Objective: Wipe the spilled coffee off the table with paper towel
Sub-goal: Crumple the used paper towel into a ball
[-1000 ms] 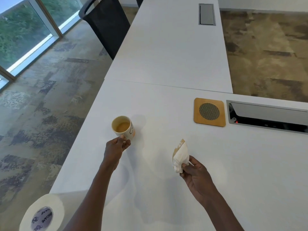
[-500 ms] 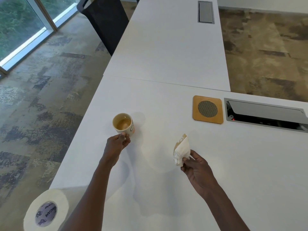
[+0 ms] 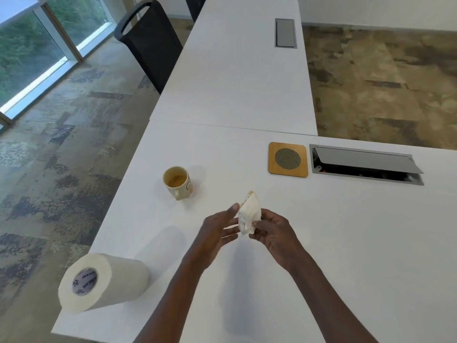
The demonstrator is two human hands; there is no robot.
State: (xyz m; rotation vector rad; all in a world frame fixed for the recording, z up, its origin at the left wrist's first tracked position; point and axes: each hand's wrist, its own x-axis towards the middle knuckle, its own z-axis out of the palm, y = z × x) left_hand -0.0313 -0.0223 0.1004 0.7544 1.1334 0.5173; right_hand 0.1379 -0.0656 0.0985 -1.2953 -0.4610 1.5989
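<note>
Holding a crumpled, coffee-stained paper towel (image 3: 249, 216) above the white table (image 3: 346, 231), pinched in right hand (image 3: 274, 233) w/ left hand (image 3: 217, 231) spread beside it; no spill visible near mug (image 3: 177, 182), so wiping prob. done, disposal left.

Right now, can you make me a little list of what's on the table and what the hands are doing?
table: white table, no spill visible
mug: mug standing upright, brownish coffee inside, nobody touching it
paper towel: crumpled paper towel with a brownish stain at its top edge
right hand: right hand pinching the towel
left hand: left hand open, fingers beside the towel
roll: paper towel roll lying on its side near the table's corner
coaster: wooden coaster beside an open cable box
</note>
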